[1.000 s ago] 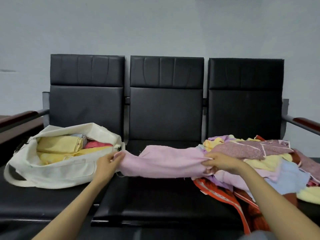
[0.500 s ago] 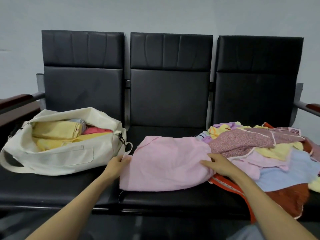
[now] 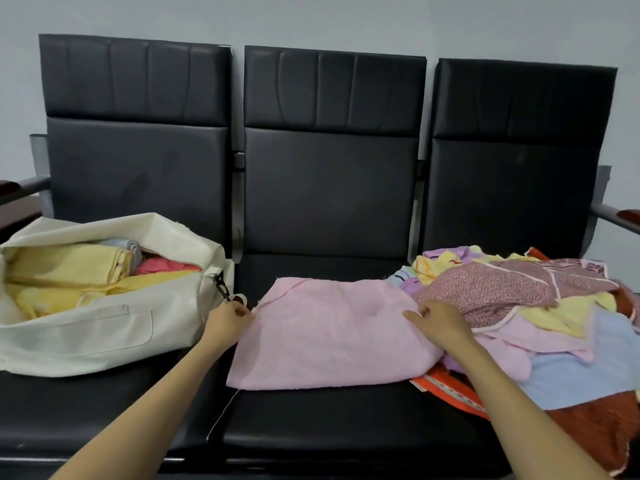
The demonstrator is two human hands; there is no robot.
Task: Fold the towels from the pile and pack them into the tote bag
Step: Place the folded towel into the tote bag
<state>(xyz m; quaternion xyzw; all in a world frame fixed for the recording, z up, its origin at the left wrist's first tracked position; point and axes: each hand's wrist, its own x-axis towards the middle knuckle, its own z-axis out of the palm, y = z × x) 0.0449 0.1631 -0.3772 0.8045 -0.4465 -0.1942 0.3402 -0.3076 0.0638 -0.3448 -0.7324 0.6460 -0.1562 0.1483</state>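
Three black seats side by side, 9 through 3 o'clock. Two armrests, one at 9, one at 3. One cream tote bag, 9 o'clock. At least four folded towels inside: two yellow, one light blue, one coral. One pink towel spread flat, 6 o'clock. One loose towel pile, 4 o'clock; at least six towels showing, exact number unclear. Two hands: left hand at 8, right hand at 4.

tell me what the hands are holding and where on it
Both hold the pale pink cloth towel: the left hand pinches its left edge, the right hand its right edge, beside the heap of mixed-colour towels.
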